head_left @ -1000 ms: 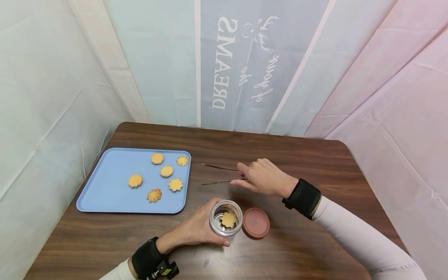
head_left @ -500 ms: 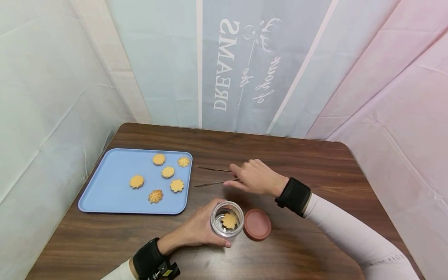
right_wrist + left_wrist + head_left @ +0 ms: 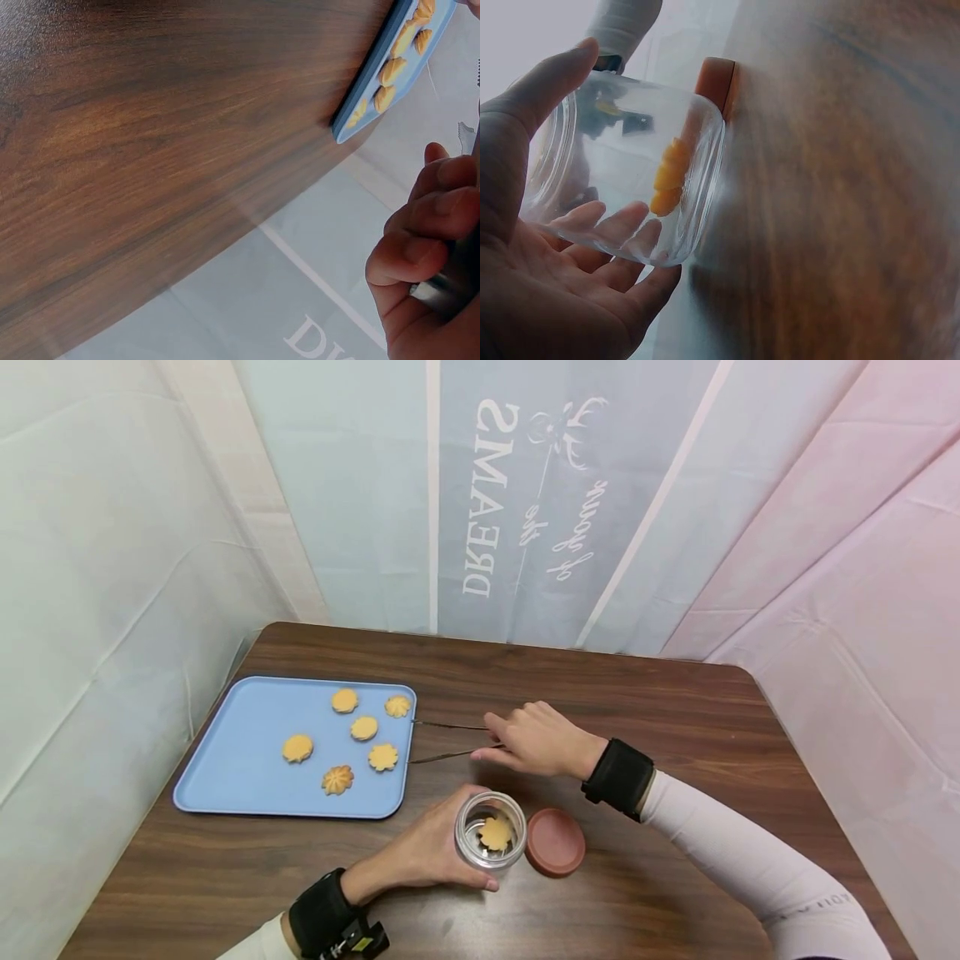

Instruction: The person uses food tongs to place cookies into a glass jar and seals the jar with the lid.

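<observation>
My left hand (image 3: 431, 845) grips a clear jar (image 3: 491, 796) from its left side, thumb in front and fingers behind. One flower-shaped yellow cookie (image 3: 495, 833) lies in the jar; the left wrist view shows it near the jar's base. My right hand (image 3: 540, 742) holds metal tongs (image 3: 450, 755), their two arms spread apart and pointing left with nothing between them. In the head view the tongs' tips reach the right rim of a blue tray (image 3: 225, 768). Several yellow cookies (image 3: 363, 728) lie scattered on that tray, mostly in its right half.
Right beside the jar, a round reddish-brown lid (image 3: 556, 842) lies on the dark wooden table (image 3: 637, 693). Pale printed cloth (image 3: 487, 527) hangs behind the table and along both sides.
My right hand has moved left with the tongs, bringing their tips from off the tray to its right rim. The left hand keeps its hold on the jar.
</observation>
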Available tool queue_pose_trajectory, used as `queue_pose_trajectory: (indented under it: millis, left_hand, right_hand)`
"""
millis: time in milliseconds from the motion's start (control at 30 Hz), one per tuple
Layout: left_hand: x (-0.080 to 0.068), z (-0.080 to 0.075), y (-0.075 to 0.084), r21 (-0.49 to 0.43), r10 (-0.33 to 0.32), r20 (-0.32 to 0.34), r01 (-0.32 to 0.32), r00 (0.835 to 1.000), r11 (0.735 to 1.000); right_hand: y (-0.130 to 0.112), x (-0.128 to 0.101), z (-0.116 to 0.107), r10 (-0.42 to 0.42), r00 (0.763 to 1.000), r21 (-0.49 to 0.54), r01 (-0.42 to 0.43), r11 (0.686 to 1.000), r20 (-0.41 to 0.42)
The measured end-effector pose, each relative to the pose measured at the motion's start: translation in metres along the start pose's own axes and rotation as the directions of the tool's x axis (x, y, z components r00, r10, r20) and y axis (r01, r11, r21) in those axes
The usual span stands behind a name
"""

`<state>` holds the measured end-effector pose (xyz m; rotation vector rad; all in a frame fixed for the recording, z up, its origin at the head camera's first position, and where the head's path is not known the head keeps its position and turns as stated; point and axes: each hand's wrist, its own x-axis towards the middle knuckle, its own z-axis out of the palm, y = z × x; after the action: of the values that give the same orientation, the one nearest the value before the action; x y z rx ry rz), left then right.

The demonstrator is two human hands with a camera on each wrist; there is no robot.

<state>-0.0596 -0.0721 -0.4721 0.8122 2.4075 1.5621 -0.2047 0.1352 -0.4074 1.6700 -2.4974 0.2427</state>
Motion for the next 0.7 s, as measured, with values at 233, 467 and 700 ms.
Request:
queue_pose_trajectory:
  millis: [233, 467, 700]
  left_hand:
    - [0.0, 0.0, 0.0, -0.01, -0.005, 0.01, 0.005, 1.0, 1.0]
    - [0.001, -0.001, 0.0, -0.01, -0.017, 0.019, 0.017, 1.0, 1.0]
    - [0.001, -0.002, 0.001, -0.045, -0.041, 0.033, 0.043, 0.999, 0.998]
  right_hand:
    - [0.0, 0.006, 0.01, 0.017, 0.999, 0.012, -0.018, 1.0, 0.035]
    - [-0.003, 0.013, 0.019, 0.015, 0.999, 0.016, -0.015, 1.0, 0.048]
    - [-0.005, 0.019, 0.031, -0.004, 0.997, 0.038, 0.001, 0.999, 0.076]
